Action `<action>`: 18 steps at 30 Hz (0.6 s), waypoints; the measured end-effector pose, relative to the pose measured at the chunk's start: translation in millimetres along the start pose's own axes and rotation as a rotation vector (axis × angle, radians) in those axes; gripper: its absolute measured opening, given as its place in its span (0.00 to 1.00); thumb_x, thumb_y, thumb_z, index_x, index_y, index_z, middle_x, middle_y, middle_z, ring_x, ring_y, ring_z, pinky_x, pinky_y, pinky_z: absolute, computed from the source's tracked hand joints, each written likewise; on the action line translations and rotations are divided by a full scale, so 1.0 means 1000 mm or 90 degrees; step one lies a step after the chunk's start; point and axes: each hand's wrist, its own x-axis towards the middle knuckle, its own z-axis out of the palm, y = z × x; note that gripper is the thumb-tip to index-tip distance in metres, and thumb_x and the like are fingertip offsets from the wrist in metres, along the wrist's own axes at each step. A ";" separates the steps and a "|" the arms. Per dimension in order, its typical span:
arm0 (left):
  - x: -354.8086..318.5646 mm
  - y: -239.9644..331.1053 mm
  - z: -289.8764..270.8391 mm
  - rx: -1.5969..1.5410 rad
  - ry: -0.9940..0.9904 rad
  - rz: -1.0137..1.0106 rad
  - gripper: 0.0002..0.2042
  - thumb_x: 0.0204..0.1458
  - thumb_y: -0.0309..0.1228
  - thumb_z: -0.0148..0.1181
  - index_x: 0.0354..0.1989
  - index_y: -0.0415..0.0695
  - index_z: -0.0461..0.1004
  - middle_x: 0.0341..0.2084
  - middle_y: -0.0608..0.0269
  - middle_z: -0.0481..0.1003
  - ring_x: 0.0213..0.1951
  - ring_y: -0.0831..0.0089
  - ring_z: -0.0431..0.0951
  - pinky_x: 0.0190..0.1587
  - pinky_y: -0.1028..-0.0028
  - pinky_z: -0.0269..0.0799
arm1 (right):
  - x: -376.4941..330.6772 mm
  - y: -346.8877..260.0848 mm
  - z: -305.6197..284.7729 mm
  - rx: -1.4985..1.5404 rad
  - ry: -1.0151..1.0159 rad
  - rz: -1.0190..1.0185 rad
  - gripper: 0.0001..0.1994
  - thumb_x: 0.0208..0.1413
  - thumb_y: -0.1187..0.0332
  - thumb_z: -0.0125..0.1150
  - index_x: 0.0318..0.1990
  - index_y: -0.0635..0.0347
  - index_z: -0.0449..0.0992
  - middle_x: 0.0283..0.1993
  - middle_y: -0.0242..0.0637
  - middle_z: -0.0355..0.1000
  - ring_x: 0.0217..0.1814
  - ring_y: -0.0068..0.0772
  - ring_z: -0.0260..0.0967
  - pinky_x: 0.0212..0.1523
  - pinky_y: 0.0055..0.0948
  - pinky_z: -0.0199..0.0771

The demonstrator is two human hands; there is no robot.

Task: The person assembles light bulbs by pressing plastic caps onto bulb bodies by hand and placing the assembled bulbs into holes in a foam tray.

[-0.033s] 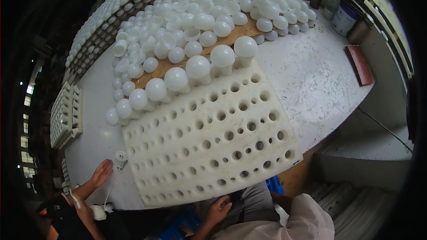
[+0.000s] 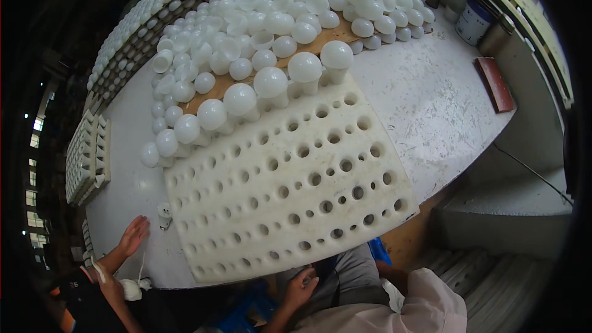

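Observation:
My left hand [image 2: 300, 288] rests low by my grey trouser leg, below the near edge of a white perforated tray [image 2: 280, 192]. Its fingers are curled; whether anything lies inside them is hidden. Of my right arm [image 2: 387, 271], only a small part shows beyond the pale pink sleeve, and its fingers are hidden. The tray lies tilted on the table, with rows of large and small holes. Along its far edge stands a row of white bulb-shaped globes [image 2: 240, 99], round ends up. Neither hand touches the tray.
Many loose white globes [image 2: 285, 46] are heaped on brown board behind the tray. Stacked trays [image 2: 86, 157] stand at left. A co-worker's hand [image 2: 132, 234] is near a small white socket-like piece [image 2: 164, 211]. A bucket [image 2: 475, 21] and red-brown block [image 2: 495, 84] sit at right.
The whole view has shifted slightly, so the tray and globes appear a little higher and further left. My left hand stays by my leg, and the globes keep their places.

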 end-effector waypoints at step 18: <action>-0.010 -0.138 0.025 -0.144 0.207 0.137 0.15 0.53 0.31 0.59 0.47 0.35 0.75 0.42 0.54 0.78 0.46 0.69 0.78 0.49 0.73 0.71 | -0.106 0.034 0.098 0.730 0.261 0.133 0.31 0.52 0.45 0.53 0.52 0.66 0.71 0.52 0.55 0.71 0.53 0.52 0.70 0.54 0.39 0.68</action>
